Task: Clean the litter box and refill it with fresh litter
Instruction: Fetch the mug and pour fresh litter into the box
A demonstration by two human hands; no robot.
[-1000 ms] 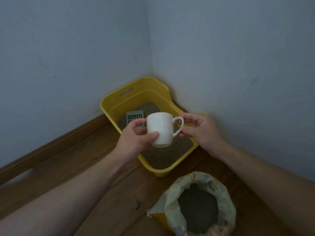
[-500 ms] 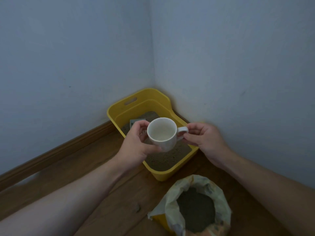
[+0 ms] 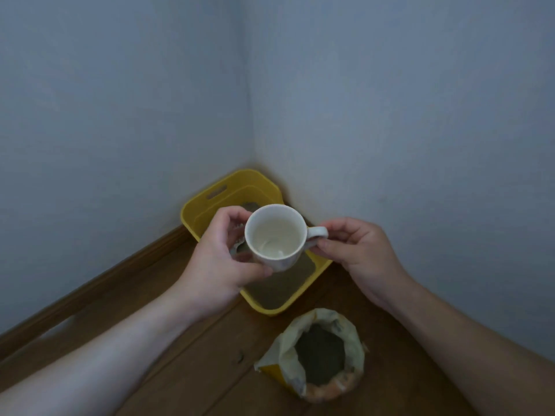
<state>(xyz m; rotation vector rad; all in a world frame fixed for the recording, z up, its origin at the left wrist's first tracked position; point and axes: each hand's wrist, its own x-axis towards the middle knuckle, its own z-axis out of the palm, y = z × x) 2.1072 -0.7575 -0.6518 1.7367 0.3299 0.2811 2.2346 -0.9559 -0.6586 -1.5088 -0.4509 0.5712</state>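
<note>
Skirting board (image 3: pixel 90 292): brown wooden strip along the foot of the left wall, running up toward the corner.
Floor (image 3: pixel 195 370): brown wood boards under everything.
Left hand (image 3: pixel 219 262): raised over the near part of the box, its forearm coming in from the lower left. Fingers curl round the far side of the mug and the thumb presses the near side, so it grips the mug's body.
Litter box (image 3: pixel 188 219): yellow plastic tub pushed into the corner where the two walls meet, with a slot handle in its far-left wall. Grey-brown litter (image 3: pixel 276 288) covers the part of its bottom that shows below the hands.
Mug (image 3: pixel 274 235): white, held in the air above the box between both hands. It is tilted with its mouth toward the camera, so the pale inside shows down to the bottom. Its handle (image 3: pixel 316 232) points right.
Right hand (image 3: pixel 357 253): thumb and fingertips pinch the mug's handle, and the other fingers are curled in.
Litter bag (image 3: pixel 288 346): stands open on the floor just in front of the box, to the lower right, with its pale rim rolled down. Dark grey litter (image 3: pixel 319 354) fills it.
Walls (image 3: pixel 120 100): plain blue-grey, meeting behind the box.
</note>
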